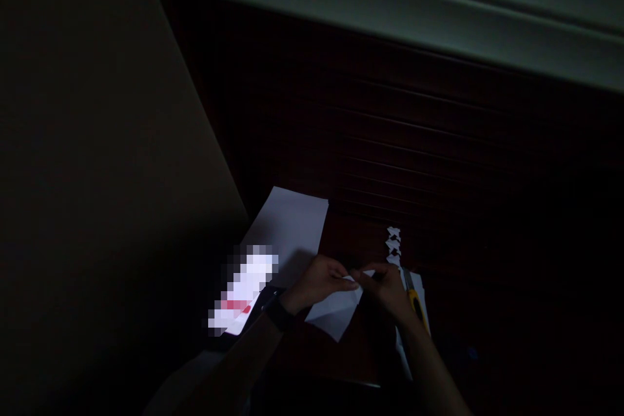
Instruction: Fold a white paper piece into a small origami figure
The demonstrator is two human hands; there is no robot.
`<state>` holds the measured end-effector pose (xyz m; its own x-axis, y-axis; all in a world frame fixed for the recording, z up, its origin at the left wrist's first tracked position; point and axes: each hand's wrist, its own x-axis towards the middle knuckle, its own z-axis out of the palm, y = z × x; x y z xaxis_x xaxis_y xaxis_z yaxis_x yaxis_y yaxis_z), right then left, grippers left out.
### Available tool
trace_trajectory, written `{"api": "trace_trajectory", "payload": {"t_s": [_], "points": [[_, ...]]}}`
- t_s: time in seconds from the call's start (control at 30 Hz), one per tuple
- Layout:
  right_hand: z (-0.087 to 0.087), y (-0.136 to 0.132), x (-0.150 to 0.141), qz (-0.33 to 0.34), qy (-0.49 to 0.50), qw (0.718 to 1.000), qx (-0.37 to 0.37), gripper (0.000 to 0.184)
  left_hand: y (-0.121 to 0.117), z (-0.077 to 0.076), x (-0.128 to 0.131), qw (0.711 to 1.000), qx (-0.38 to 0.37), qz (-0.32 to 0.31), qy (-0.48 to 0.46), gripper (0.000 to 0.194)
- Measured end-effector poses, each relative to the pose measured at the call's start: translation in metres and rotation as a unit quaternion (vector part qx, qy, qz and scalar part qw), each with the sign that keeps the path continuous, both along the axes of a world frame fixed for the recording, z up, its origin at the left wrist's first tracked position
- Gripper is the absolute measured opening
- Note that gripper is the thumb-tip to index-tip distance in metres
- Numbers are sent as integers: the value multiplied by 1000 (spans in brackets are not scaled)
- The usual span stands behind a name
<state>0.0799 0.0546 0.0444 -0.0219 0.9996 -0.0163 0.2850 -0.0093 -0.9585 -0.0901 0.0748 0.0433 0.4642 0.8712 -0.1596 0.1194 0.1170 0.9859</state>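
Both hands pinch a creased sheet of white paper (336,313) over the dark tabletop. My left hand (322,281), with a dark band on its wrist, grips the paper's upper edge between thumb and fingers. Close beside it, my right hand (385,286) is closed on the upper right corner, where a small pointed fold sticks out. Just right of that hand lies a yellow and black utility knife (414,302), on top of some white paper (420,283). Several small folded paper pieces (393,246) stand in a row behind the right hand.
A stack of white sheets (292,224) lies at the back left of the table. In front of it a lit phone screen (246,289), partly blurred out, glows beside my left forearm. A plain wall (97,110) rises on the left, and a pale ledge (390,19) runs across the top.
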Motion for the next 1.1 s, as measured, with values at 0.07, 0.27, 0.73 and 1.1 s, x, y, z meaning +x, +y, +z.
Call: {"api": "trace_trajectory", "payload": {"t_s": [0.07, 0.27, 0.73, 1.1], "points": [[1, 0, 0, -9, 20, 1000, -14, 20, 0, -1, 0, 1000, 1, 2, 1, 28], [4, 2, 7, -42, 108, 992, -49, 21, 2, 7, -3, 1000, -4, 2, -18, 27], [18, -3, 16, 39, 234, 969, -64, 22, 2, 14, -9, 997, -5, 0, -73, 29], [13, -1, 19, 0, 166, 985, -47, 16, 2, 11, -8, 996, -31, -19, -76, 28]]}}
